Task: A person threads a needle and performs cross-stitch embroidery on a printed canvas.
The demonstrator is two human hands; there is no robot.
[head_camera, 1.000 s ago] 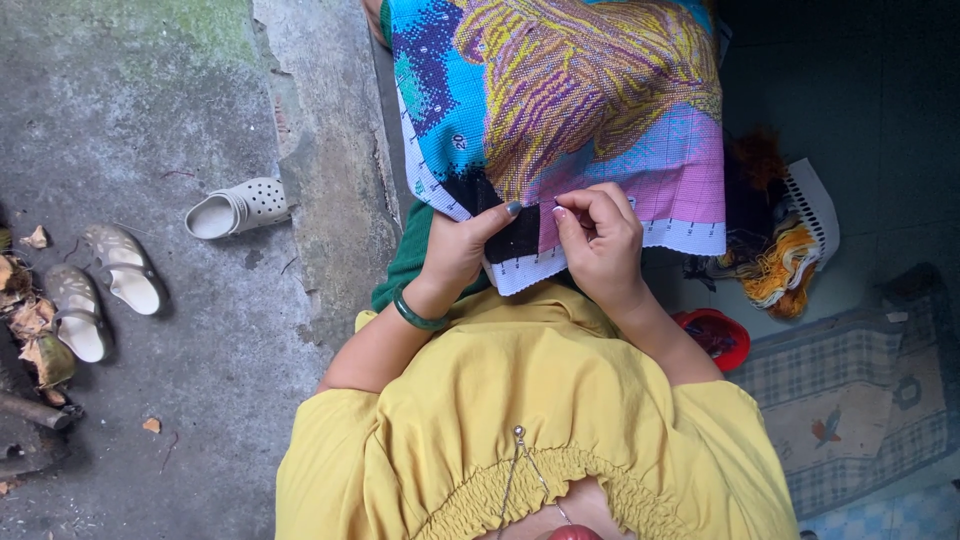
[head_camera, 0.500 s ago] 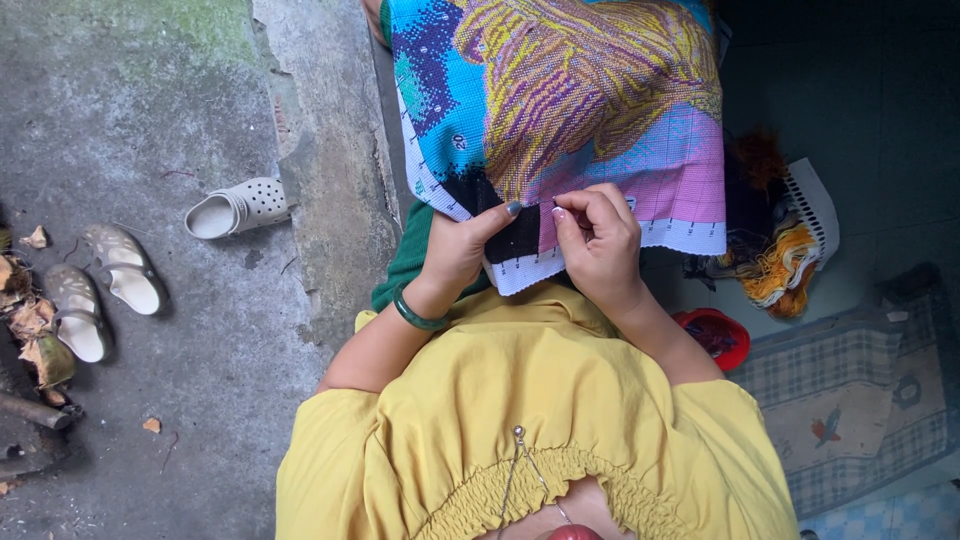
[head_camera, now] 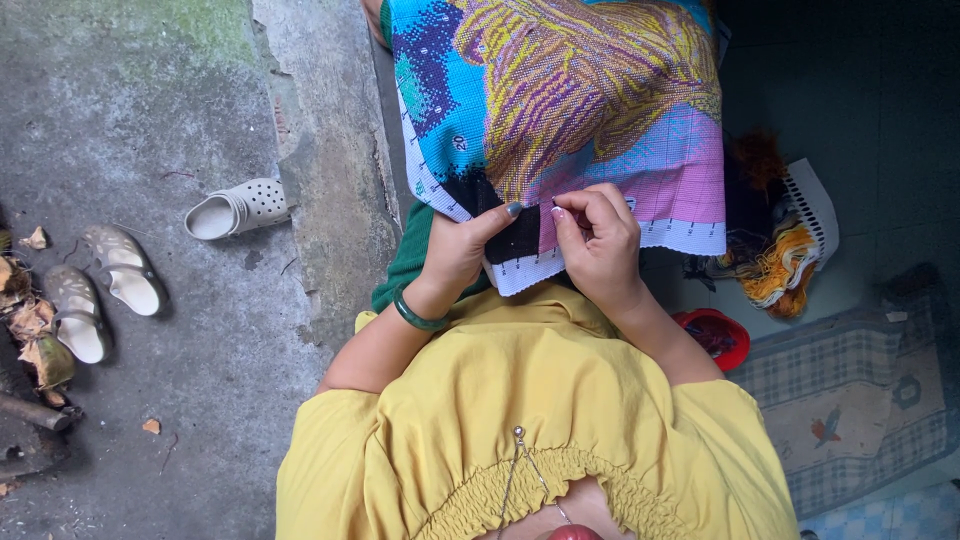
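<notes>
Here the brightly coloured cross-stitch canvas lies over the lap, its white gridded lower edge nearest the yellow blouse. The left hand pinches that edge, thumb on top. The right hand, just beside it, has fingertips pressed together on the cloth

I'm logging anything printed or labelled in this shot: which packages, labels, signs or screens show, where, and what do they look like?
No packages, signs or screens.
Cross-stitch canvas: held by the left hand and right hand at its lower edge; rectangular, yellow, blue, purple and pink stitching, white border with small dark printed grid marks.
</notes>
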